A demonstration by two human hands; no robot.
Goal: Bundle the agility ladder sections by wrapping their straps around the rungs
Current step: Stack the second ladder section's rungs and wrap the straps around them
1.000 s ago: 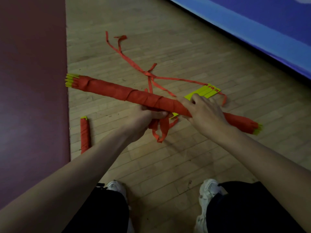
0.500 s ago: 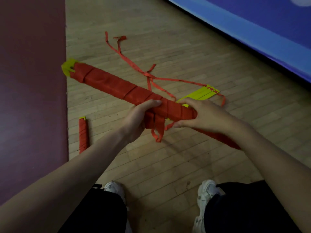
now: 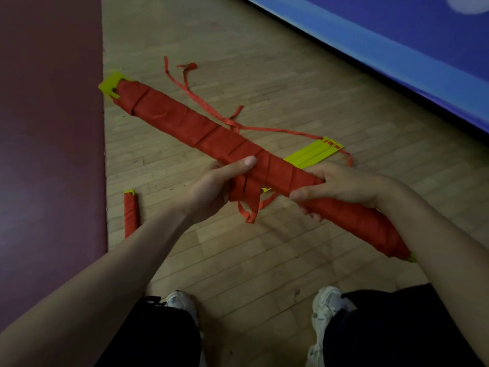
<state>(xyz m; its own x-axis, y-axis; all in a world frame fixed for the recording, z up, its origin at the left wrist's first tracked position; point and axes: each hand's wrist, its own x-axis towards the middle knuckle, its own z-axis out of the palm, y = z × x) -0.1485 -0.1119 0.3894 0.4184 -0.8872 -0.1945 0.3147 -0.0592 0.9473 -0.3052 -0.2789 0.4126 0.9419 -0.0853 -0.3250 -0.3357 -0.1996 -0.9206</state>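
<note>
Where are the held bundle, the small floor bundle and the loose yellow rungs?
held bundle [image 3: 180,120], head view, wrapped upper-left stretch.
small floor bundle [image 3: 131,213], head view, its wrapped middle.
yellow rungs [image 3: 315,154], head view, bare flat tops.

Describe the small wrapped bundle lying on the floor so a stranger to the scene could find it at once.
Start at the dark red mat along the left. Beside its edge, on the wooden floor, lies the small bundle, red-wrapped with a yellow tip. Unlike the long bundle held in the left hand and right hand, it lies untouched.
</note>
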